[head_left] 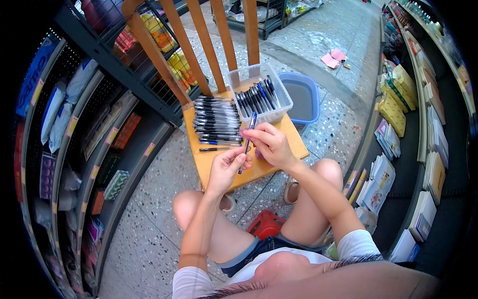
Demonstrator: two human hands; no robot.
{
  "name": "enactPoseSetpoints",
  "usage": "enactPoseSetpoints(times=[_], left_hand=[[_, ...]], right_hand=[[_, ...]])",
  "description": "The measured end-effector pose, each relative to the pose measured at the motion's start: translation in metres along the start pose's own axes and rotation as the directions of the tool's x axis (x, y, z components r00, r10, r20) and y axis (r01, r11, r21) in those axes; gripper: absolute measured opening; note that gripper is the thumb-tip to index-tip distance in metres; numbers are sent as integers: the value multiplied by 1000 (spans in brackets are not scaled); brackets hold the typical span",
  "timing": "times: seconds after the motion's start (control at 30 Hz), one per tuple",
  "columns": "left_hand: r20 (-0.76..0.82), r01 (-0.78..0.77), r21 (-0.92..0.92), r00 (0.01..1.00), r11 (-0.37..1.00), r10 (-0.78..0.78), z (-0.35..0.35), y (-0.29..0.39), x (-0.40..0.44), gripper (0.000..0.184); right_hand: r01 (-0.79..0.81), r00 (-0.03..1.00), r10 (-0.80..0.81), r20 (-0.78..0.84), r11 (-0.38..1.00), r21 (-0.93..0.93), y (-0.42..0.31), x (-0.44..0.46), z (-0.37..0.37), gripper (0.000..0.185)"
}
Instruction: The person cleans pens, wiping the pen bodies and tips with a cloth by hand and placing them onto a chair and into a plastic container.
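Note:
A blue-capped pen [254,118] is held upright at a slant between my two hands, above the front of a wooden chair seat [211,174]. My left hand [230,167] pinches its lower part, and my right hand [269,143] grips it higher up, near the cap. Something pinkish shows by the right fingers, too small to name. Behind my left hand lies a stack of pens [215,119], mostly black-capped, with one single pen [216,149] at its near edge. A clear plastic box [273,116] with several more pens stands at the seat's back right.
A blue basin [312,102] sits on the speckled floor behind the chair. Curved shelves of goods flank me, left [119,174] and right [358,144]. The chair's slatted back [196,47] rises beyond the pens. Pink paper [333,58] lies farther off.

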State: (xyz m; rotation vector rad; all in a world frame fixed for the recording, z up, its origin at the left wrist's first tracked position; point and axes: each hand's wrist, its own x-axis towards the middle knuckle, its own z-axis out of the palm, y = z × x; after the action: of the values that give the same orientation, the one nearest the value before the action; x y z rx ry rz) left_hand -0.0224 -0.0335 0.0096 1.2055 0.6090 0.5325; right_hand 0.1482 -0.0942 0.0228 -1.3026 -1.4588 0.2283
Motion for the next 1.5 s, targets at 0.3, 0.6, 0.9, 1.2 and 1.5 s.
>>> enactPoseSetpoints(times=[0.3,0.6,0.9,1.2,1.5], left_hand=[[25,-15,11,1000,1000,15,0,7,2,25],[42,-12,-37,999,999,13,2,2,1,25],[17,125,145,992,982,-129,-12,5,8,28],[1,97,-278,995,956,-100,-20,22,13,30],[-89,30,-250,995,968,-53,-32,17,12,27]], right_hand=[[62,997,-59,59,997,-48,-5,0,-2,24],[18,999,-19,39,1000,25,0,-2,2,22],[-128,990,107,90,952,277,1,-9,14,18],[-459,839,225,495,782,422,-12,-16,15,14],[-234,872,48,487,915,329,-12,-12,16,16]])
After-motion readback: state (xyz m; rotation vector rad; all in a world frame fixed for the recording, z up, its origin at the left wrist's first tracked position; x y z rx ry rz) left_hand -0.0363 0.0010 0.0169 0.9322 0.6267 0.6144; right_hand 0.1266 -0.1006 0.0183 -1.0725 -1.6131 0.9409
